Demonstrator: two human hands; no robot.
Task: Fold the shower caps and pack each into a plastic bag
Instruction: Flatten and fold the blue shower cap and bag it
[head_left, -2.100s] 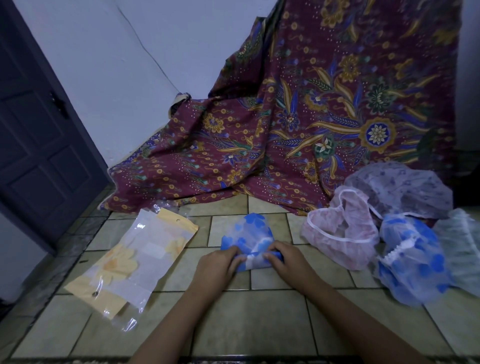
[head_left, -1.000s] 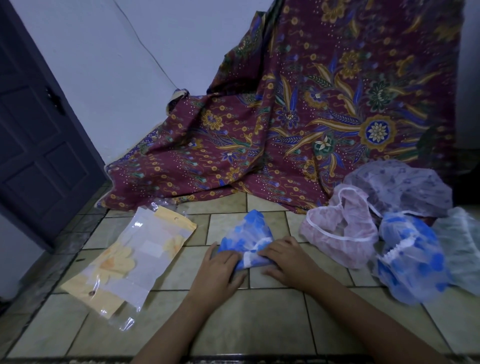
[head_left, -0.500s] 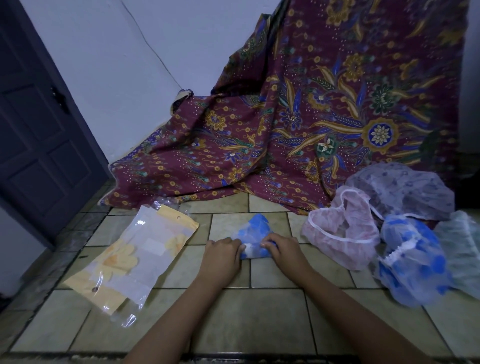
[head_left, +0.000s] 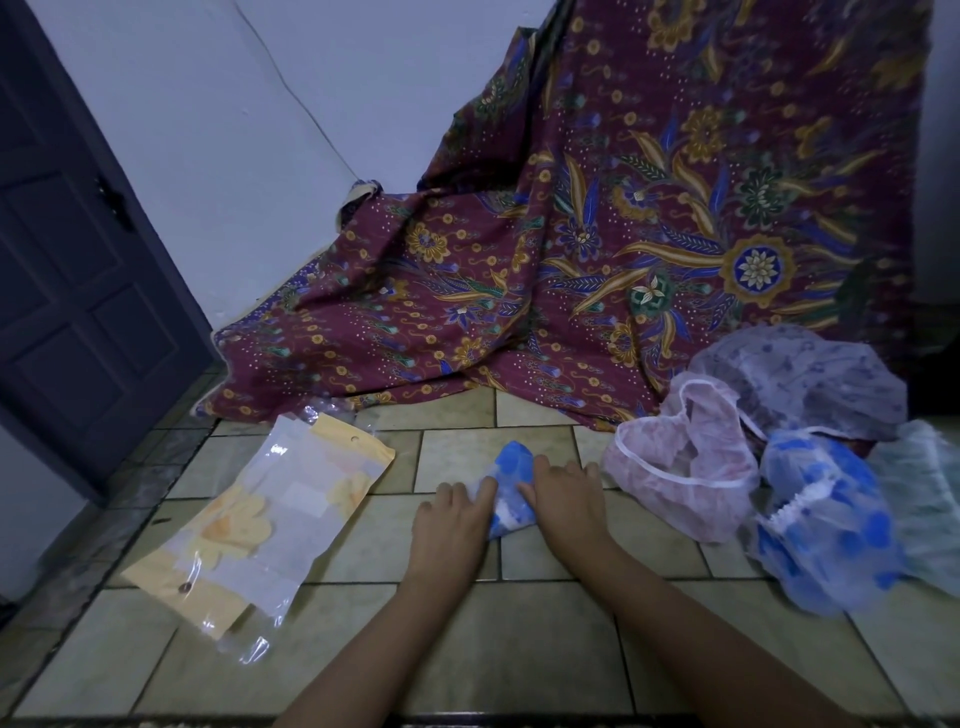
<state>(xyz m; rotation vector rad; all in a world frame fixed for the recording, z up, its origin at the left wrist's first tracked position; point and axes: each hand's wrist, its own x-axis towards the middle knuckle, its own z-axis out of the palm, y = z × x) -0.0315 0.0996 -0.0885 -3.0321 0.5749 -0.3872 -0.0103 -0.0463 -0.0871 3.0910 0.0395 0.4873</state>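
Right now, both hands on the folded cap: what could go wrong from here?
1. The cap is only pressed flat under the left hand and right hand; it may spring open when one lifts for a bag.
2. The bags overlap, off to the left; a one-handed grab could drag several.
3. The pink cap lies close beside the right hand and could snag.

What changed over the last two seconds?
The blue-spotted translucent shower cap got folded narrower; the left hand and right hand closed in and now press it on the tiled floor. The yellow-flowered clear plastic bags and the pile of unfolded caps stayed put.
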